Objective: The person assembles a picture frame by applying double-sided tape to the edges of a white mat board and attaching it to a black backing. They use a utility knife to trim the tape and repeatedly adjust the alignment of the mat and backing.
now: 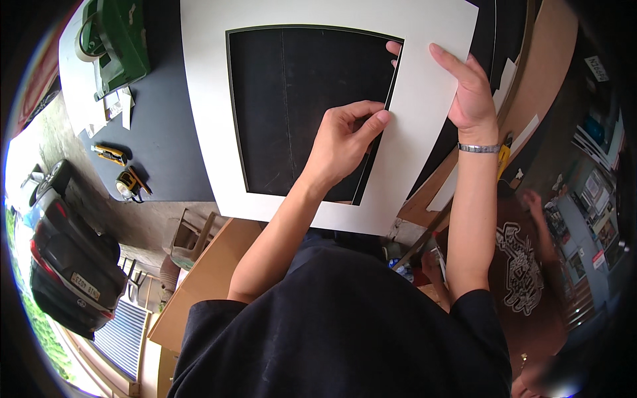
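A large white mat board (204,119) with a rectangular window is held up over a black work surface (166,149). Dark lines edge the window, and black shows through it. My left hand (345,136) reaches across the opening, thumb and forefinger pinched on the window's right inner edge. Along the right border my right hand (472,93) is closed round the board. Its thumb lies on the white front, while the other fingers pass behind, with fingertips showing inside the window's upper right corner. A metal bracelet (479,148) circles the right wrist.
A green tape dispenser (123,46), paper scraps (116,109), a yellow utility knife (109,154) and a tape measure (131,184) lie at the left. Another yellow cutter (504,158) is beside my right forearm. A person in a brown shirt (531,318) is close at right.
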A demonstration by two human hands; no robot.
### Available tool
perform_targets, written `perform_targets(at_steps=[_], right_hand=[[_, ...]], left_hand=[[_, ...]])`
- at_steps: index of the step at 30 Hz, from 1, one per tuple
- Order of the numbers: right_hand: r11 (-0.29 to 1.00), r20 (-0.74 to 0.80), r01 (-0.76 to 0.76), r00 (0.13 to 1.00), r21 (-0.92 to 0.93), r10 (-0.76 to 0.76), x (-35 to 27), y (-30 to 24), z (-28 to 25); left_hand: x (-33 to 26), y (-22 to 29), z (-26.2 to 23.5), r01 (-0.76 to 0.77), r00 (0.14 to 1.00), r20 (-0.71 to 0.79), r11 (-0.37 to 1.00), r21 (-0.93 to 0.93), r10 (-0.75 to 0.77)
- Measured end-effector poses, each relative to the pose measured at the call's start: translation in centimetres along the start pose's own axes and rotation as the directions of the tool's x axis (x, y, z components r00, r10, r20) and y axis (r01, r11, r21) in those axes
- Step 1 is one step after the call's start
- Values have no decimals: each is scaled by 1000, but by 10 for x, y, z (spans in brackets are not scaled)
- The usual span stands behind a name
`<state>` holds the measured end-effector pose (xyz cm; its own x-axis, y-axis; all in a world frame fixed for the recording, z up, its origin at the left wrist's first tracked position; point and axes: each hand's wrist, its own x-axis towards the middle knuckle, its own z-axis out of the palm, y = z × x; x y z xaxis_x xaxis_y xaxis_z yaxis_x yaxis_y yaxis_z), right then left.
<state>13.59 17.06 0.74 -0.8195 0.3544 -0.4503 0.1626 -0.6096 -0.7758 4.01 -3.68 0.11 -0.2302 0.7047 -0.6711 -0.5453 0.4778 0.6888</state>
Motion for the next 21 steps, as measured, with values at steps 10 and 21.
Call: perform_targets(at_steps=[10, 21], right_hand=[[999, 20, 20, 1000, 37, -21, -2, -1, 6], [997, 31, 26, 999, 74, -28, -2, 0, 4]], left_hand=[[5, 10, -6, 108, 994, 36, 994, -37, -106], [6, 8, -5, 127, 991, 59, 989, -80, -123]])
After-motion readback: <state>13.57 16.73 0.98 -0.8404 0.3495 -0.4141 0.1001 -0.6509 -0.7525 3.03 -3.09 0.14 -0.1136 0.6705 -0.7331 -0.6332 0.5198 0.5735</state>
